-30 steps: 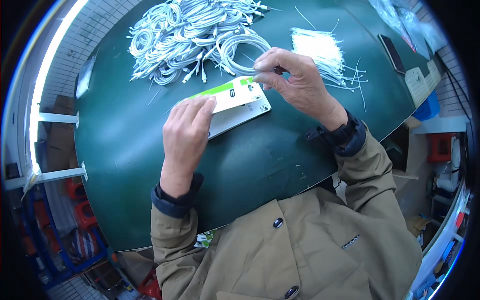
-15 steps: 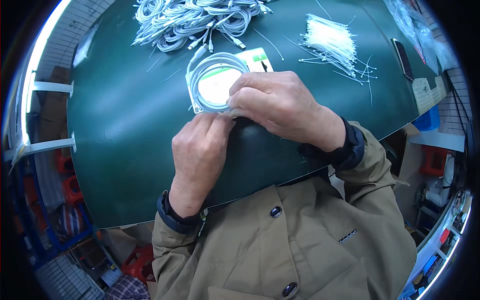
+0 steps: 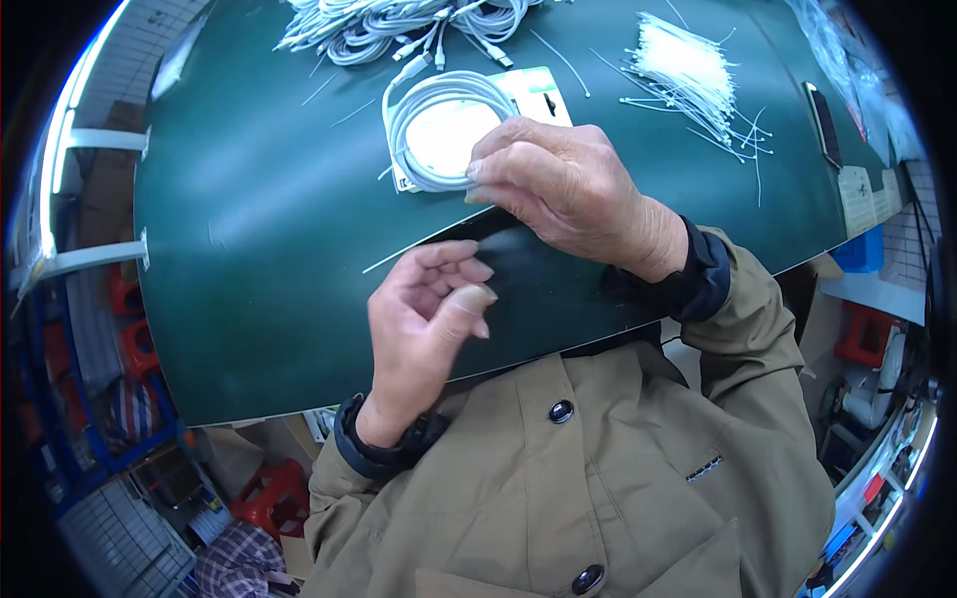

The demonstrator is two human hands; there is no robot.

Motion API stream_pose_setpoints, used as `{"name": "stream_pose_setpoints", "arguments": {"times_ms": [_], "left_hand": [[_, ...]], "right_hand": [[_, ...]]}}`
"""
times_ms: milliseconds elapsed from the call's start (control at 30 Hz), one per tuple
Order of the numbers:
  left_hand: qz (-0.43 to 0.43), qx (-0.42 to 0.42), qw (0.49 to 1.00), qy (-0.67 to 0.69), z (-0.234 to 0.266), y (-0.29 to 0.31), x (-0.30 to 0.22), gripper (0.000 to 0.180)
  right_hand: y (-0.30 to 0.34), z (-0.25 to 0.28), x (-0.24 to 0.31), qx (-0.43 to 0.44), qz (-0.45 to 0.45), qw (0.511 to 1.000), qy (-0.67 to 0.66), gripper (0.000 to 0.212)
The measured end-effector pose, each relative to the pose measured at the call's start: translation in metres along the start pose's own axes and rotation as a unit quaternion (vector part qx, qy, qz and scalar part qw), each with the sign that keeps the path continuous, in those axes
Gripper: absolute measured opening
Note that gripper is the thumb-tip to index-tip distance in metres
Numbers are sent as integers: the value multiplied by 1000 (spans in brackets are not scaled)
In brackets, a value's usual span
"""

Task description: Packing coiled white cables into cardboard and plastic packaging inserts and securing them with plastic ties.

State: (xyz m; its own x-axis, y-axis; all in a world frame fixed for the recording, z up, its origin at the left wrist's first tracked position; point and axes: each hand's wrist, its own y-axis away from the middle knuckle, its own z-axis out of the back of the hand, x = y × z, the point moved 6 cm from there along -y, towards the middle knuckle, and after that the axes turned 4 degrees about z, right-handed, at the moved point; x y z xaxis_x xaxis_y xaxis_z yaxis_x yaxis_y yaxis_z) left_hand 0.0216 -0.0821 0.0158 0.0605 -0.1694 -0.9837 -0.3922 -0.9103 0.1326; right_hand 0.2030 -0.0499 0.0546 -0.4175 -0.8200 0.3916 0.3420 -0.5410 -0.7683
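A coiled grey-white cable (image 3: pixel 399 149) lies over a white and green card (image 3: pixel 548 98) on the green table. My right hand (image 3: pixel 568 189) is closed at the lower right of the coil, thumb and index finger pinched on a thin white cable tie (image 3: pixel 417 243). The tie stretches from those fingertips down to the left, just above the table. Whether the pinch also takes in the cable is hidden. Below the tie, my left hand (image 3: pixel 424 319) is turned partly palm up, fingers loosely curled and thumb apart, holding nothing.
A heap of similar coiled cables (image 3: pixel 359 30) lies at the far edge. White cable ties (image 3: pixel 683 70) form a pile to the right, with several strays around it. A phone (image 3: pixel 823 125) rests at the right edge near clear plastic bags (image 3: pixel 847 65). A red stool (image 3: pixel 271 498) stands below left.
My left hand has let go near the coil, dropped back and turned over, its fingers parting. The long cable tie has come into view. My right hand stays pinched at the coil.
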Motion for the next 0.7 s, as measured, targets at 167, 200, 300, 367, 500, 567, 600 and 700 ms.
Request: {"name": "stream_pose_setpoints", "arguments": {"times_ms": [167, 200, 300, 367, 500, 567, 600, 700], "left_hand": [[241, 24, 897, 370, 0, 9, 32, 40], [239, 20, 897, 372, 1, 12, 31, 40], [250, -35, 895, 369, 2, 19, 25, 36], [235, -42, 893, 381, 4, 24, 33, 35], [184, -51, 905, 381, 5, 24, 33, 30], [139, -50, 930, 337, 6, 17, 24, 27], [136, -46, 931, 336, 4, 12, 21, 27], [83, -35, 949, 302, 0, -8, 9, 27]], "right_hand": [[1, -9, 20, 8, 57, 998, -28, 22], [2, -11, 24, 12, 74, 997, -26, 22], [3, -14, 36, 25, 105, 994, -18, 21], [4, -15, 44, 41, 127, 991, 0, 19], [-3, -17, 46, 77, 77, 994, 5, 18], [-11, -11, 44, 80, 65, 995, 18, 17], [-16, -6, 42, 84, 51, 995, 30, 17], [-28, 8, 36, 79, 36, 993, 80, 17]]}}
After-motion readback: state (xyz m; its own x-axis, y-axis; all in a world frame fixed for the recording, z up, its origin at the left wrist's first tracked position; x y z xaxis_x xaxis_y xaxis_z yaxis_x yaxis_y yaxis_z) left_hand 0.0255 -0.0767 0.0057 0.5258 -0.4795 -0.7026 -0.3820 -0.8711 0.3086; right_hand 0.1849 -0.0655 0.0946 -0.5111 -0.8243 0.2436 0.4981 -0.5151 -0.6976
